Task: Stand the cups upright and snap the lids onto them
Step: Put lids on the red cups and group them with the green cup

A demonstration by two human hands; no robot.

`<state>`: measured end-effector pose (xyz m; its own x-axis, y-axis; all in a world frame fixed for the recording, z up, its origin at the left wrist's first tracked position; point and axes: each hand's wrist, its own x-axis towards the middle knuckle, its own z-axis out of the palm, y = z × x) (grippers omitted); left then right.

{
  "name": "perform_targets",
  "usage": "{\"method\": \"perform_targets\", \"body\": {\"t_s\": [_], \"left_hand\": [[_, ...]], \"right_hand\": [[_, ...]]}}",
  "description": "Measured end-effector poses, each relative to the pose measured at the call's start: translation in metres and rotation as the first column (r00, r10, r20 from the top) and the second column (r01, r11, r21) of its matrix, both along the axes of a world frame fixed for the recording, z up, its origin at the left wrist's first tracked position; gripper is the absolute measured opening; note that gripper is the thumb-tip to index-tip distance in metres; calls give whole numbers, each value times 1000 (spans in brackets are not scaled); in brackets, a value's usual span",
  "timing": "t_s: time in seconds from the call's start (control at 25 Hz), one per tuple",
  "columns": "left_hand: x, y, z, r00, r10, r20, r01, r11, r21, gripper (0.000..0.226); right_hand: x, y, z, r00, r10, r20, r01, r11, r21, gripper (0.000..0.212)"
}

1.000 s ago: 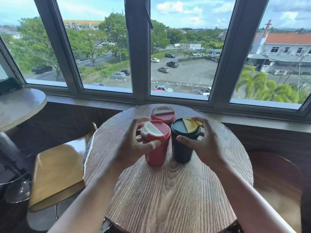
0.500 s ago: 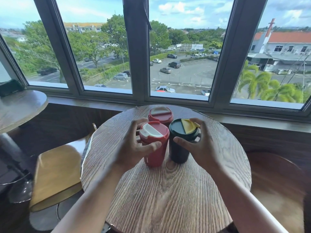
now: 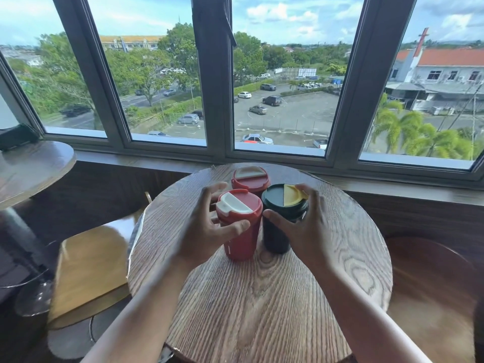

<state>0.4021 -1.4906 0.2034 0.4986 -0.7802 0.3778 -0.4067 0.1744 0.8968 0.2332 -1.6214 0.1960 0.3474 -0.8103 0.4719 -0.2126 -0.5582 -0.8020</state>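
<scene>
Round wooden table under the window; all positions below are given relative to the near red cup.

Near red cup: upright on the table, red lid with a white flap seated on top. Left hand is curled around its left side, thumb across the front of the cup just below the lid rim, fingers spread around the far side. Contact of the thumb is visible; fingertip contact behind the cup cannot be confirmed.

Dark green cup: upright, immediately right of the red cup, nearly touching it. It wears a dark lid with a yellow flap. Right hand wraps its right side, thumb on the front under the lid, index fingertip resting at the yellow flap's edge.

Second red cup: directly behind the near red cup, toward the window, upright, lid on, no hand on it.

Left of the cup, off the table: a tan chair seat. Further left: another round table.
</scene>
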Motion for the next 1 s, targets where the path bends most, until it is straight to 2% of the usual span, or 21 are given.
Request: {"method": "perform_targets", "body": {"t_s": [0.2,0.44,0.6,0.76,1.0], "left_hand": [[0,1,-1,999,-32,-21,32,999,-1,76],[2,5,-1,997,-69,23,68,997,44,83],[2,6,-2,995,-55,80,50,997,64,86],[3,9,6,986,-4,167,-15,993,113,82],[1,10,47,901,84,426,-138,986,97,65]], "right_hand": [[2,3,1,1000,-17,-15,17,1000,5,84],[-1,8,1,1000,-10,-19,10,999,31,100],[-5,9,1,1000,-27,-7,28,999,44,98],[-9,9,6,999,-35,14,34,999,15,82],[-14,2,36,999,-50,-21,48,996,-77,36]]}}
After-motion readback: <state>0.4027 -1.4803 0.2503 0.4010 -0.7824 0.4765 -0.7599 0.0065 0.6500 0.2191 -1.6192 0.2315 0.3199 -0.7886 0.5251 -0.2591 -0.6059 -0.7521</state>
